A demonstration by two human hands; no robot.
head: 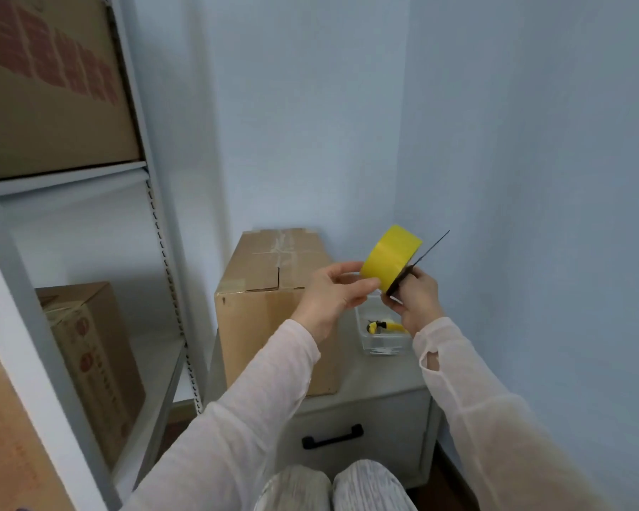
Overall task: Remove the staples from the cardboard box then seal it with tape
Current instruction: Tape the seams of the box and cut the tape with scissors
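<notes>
From my remote seat, both hands are raised in the middle of the frame, just right of centre. The left hand (332, 289) holds the yellow tape roll (393, 258), thumb and fingers curled at its lower left edge, and the roll is tipped so its broad band faces me. The right hand (415, 300) sits just beside it, wrapped around the handles of dark scissors (427, 254). Their blades slant up towards the right wall and lie against the roll's right side; I cannot tell whether the blades are apart. Behind the left hand, the cardboard box (270, 315) stands on the left part of the grey worktop (380, 374), close to the corner of the walls. Its top flaps are down, with a short slit showing in the near seam and pale tape further back. Below the hands, a clear container (380, 344) rests on the worktop beside the box, with a yellow-handled tool (384, 327) inside it. A black drawer handle (332, 436) shows on the cabinet front beneath. Along the left of the frame, a metal shelf rack (155, 223) carries more cartons (93, 355).
</notes>
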